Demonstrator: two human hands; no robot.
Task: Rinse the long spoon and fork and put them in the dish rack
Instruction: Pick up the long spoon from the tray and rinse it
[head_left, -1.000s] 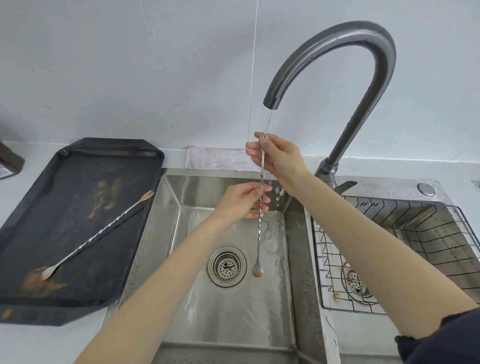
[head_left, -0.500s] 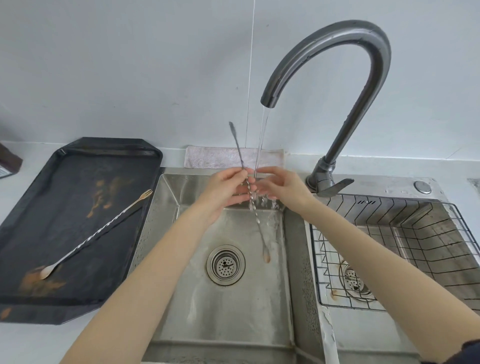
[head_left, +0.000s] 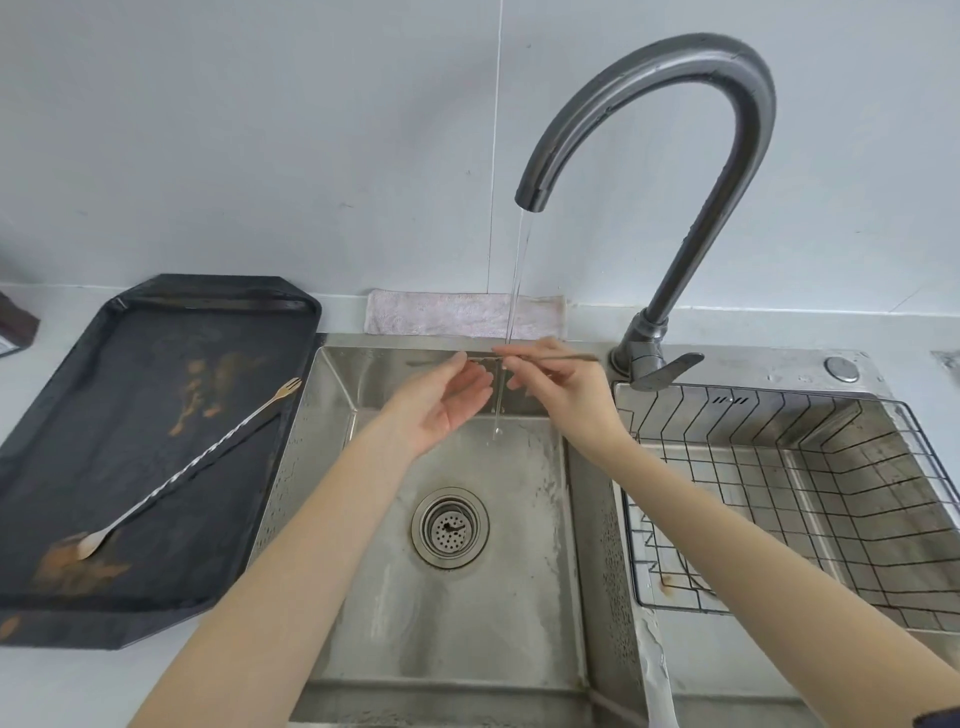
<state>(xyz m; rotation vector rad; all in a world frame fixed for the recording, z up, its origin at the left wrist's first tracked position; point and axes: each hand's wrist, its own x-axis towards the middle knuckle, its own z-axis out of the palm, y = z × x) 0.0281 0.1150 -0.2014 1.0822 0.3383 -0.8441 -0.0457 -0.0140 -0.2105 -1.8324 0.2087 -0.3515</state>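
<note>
Right hand (head_left: 558, 382) fingers are pinched on the long spoon (head_left: 566, 358), held level under the stream; left hand (head_left: 447, 397) is open at 9 o'clock. Being thin and wet, it probably slips; the twisted middle should be gripped.

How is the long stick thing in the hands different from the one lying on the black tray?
The held utensil sits level under the running water, pinched by the right hand, while the tray utensil lies slanted and untouched on the stained black tray. The held one is being rinsed; the tray one rests in brown residue. The tray one shows fork prongs; the held one's ends are hard to see. Both are long, thin metal.
</note>
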